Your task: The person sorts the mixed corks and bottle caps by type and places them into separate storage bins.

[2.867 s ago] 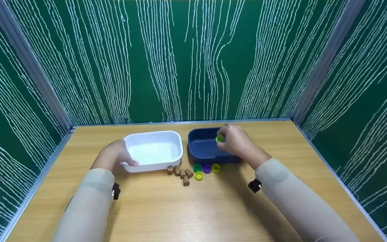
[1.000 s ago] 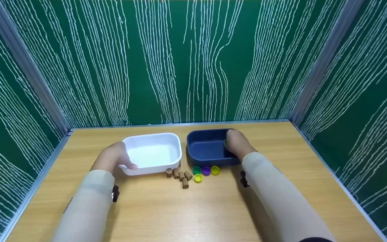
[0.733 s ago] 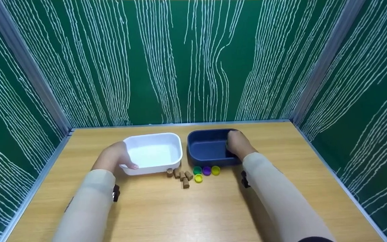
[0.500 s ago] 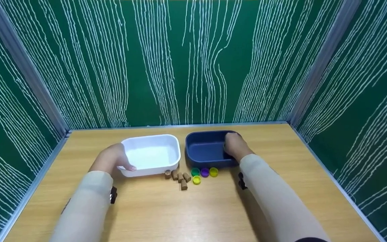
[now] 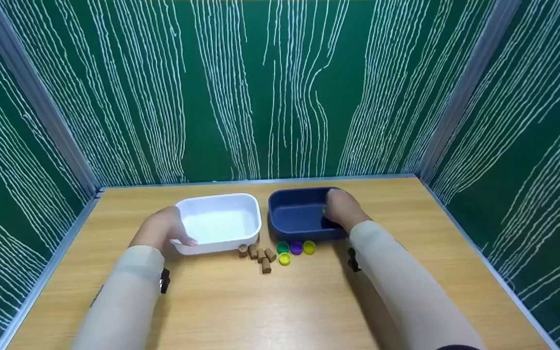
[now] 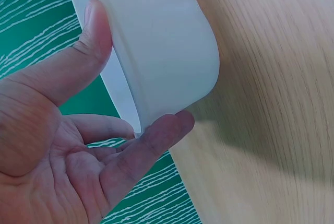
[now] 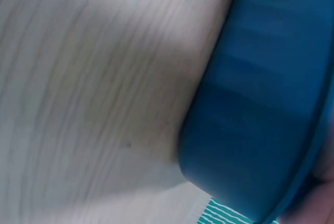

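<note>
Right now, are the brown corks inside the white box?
No, the brown corks lie on the wooden table, by the near side of the white box.

No text, label, brand, number or sign can be read.

Green walls with wavy white lines rise behind and on both sides of the wooden desk. Grey posts stand at both far corners.
</note>
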The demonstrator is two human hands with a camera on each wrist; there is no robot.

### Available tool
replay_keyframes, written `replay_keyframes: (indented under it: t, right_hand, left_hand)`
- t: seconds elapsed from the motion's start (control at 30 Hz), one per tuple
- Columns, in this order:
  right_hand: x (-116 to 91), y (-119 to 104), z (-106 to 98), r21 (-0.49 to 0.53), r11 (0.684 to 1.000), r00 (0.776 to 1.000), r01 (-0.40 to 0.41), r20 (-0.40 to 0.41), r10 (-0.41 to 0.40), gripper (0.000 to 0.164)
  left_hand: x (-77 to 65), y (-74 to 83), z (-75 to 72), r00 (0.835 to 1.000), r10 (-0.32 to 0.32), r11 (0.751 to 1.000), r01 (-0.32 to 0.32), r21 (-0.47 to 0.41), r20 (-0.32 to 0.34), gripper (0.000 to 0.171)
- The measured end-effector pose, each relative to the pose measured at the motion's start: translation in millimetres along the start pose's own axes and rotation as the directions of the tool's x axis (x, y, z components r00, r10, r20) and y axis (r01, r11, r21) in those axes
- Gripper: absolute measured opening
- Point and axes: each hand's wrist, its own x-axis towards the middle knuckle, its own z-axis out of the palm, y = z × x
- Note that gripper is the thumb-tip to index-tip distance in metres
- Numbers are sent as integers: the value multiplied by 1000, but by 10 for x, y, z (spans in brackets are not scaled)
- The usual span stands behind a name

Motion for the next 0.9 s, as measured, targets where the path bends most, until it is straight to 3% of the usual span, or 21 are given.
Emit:
replay_keyframes:
  t: [0.23,0.6,0.73,0.9]
  right_hand:
    - [-120,-114,-153,19,1000,1000,-6,-2,6,15]
    - [-363,-376,-248,-83,994,997,66,-23,-68,29]
    - [-467,-527,-282,-112,985,989,134,-55,-141,35]
    - [-625,-700,-276,-132,959,960,251,-89,-264,34]
  left_hand:
    - [-76,28,-8,1000,-6,1000,7,-22,11,107]
    - [-55,34,21,1000,15,1000,-15,15,11,103]
    - [-34,25,0,1000,22,1000,-22,15,5,104]
    - [0,7,29,1000,12,1000,-12,3,-7,101]
